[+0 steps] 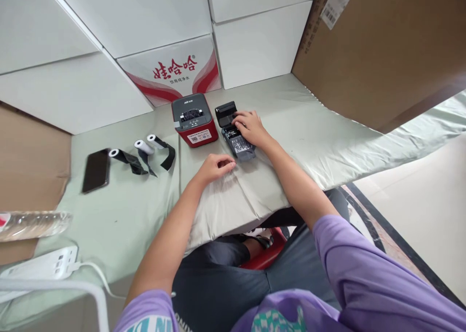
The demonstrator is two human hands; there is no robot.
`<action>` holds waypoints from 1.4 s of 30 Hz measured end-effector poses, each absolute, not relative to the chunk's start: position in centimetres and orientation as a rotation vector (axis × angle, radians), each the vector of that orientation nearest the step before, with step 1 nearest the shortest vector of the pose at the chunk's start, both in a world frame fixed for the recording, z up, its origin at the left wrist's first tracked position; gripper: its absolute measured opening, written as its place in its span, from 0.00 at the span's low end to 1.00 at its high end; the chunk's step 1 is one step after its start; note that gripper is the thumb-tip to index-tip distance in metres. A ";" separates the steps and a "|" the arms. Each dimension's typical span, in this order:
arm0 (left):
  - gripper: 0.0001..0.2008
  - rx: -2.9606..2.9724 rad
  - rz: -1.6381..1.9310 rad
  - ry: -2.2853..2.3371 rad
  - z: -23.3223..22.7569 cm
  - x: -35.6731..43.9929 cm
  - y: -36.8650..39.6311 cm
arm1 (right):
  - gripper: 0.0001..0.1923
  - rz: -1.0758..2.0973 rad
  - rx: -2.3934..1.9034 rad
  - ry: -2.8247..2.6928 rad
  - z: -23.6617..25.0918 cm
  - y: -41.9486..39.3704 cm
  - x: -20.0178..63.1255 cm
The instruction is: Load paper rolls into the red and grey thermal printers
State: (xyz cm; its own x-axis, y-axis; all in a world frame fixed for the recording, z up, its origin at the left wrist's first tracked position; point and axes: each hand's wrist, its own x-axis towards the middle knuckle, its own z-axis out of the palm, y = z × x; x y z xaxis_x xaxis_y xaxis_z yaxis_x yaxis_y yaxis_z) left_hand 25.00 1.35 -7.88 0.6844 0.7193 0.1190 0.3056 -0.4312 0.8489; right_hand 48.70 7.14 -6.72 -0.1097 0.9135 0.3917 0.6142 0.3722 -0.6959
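Observation:
A small black portable receipt printer lies on the cloth-covered table with its lid raised. Dark paper with pale print covers its near end. My right hand is on the printer's right side, fingers bent over the lid's edge and the opening; the thumb is hidden. Just left of the printer's near end, my left hand rests on the cloth. Its fingers are curled in, thumb and fingertips close together, and nothing shows in them. Behind that hand stands a red and black desktop printer with a label on its front.
Three paper rolls with dark unrolled tails lie at left beside a black phone. White boxes and a cardboard box line the back. At lower left are a plastic bottle and a white power strip with a cable.

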 end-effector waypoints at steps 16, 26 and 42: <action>0.14 2.099 0.597 0.814 -7.9 25.0 1.3 | 0.25 1.140 -1.104 -1.278 -7.1 8.6 49.6; 0.14 2.124 0.579 0.834 -7.7 25.2 1.2 | 0.32 1.238 -1.061 -1.637 -6.3 7.4 50.6; 0.13 2.110 0.628 0.825 -7.8 24.9 1.5 | 0.35 0.976 -1.383 -1.529 -7.2 3.5 51.6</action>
State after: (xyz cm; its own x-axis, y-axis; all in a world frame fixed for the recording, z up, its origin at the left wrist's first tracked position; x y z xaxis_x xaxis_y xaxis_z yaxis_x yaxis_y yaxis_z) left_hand 24.87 1.47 -7.83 0.6689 0.7261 0.1591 0.3465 -0.4939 0.7975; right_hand 51.57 3.49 -7.21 -0.0447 0.9958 0.0799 0.3467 0.0905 -0.9336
